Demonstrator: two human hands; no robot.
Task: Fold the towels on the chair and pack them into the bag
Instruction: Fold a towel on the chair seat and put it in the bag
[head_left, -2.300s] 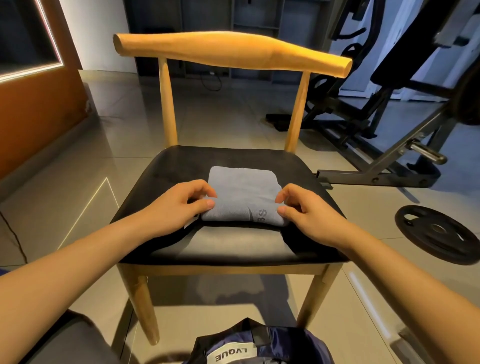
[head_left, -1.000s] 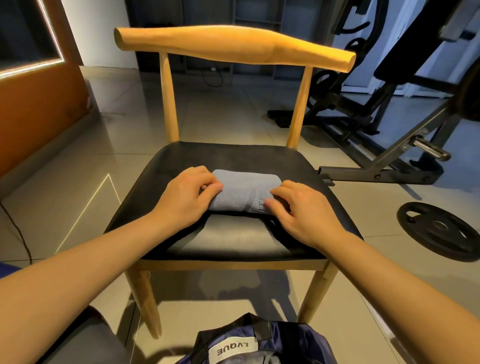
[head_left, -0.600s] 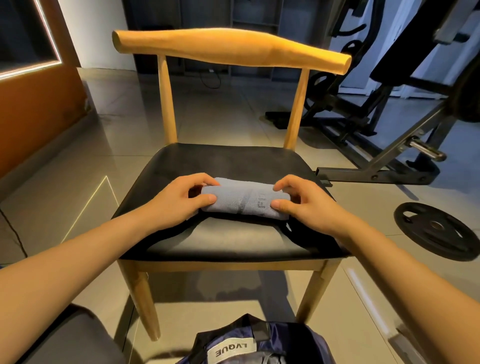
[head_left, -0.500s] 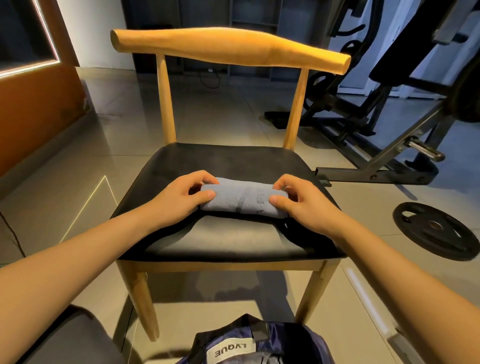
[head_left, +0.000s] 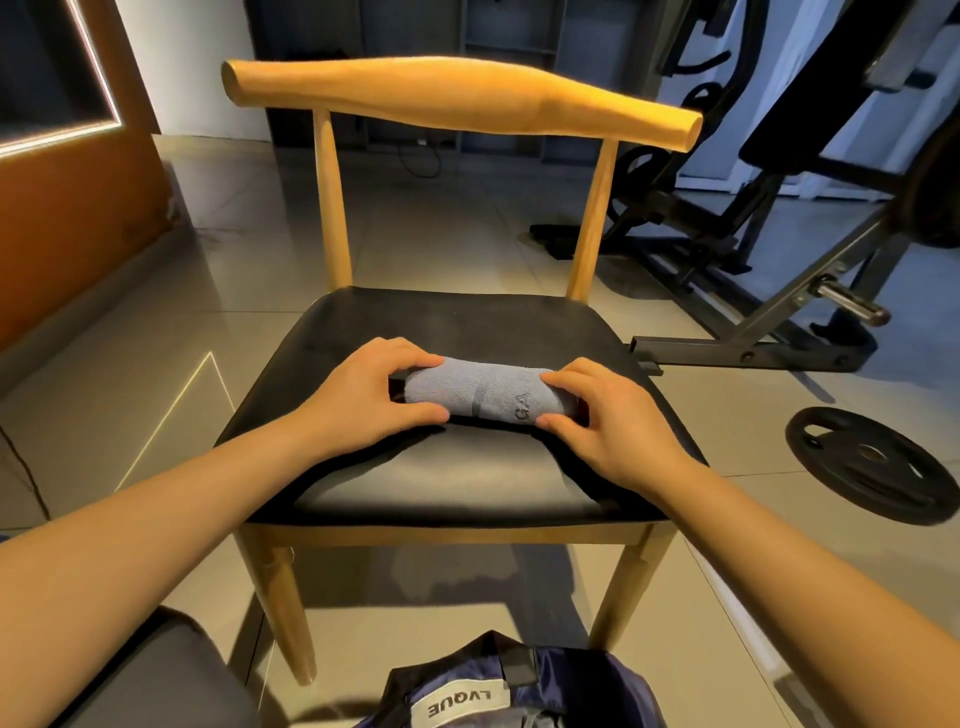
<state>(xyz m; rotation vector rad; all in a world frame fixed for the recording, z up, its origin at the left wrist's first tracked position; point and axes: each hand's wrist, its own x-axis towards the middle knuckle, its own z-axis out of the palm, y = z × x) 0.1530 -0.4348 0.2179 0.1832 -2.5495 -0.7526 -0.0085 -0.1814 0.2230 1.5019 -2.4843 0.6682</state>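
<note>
A grey-blue towel (head_left: 485, 394), rolled into a tight cylinder, lies across the middle of the black seat of a wooden chair (head_left: 452, 322). My left hand (head_left: 371, 397) grips its left end, thumb in front and fingers curled over the top. My right hand (head_left: 605, 415) grips the right end the same way. Below the chair's front edge, a dark blue bag (head_left: 519, 686) with a white label sits on the floor at the bottom of the view; its opening shows something grey inside.
A black weight plate (head_left: 872, 462) lies on the tiled floor to the right. A weight bench frame (head_left: 779, 312) stands behind it. An orange wall panel (head_left: 67, 197) runs along the left. A dark cushion edge (head_left: 156, 675) shows at bottom left.
The towel lay folded flat on the seat; both hands have rolled it away from me into a tight cylinder, and still hold its ends.
</note>
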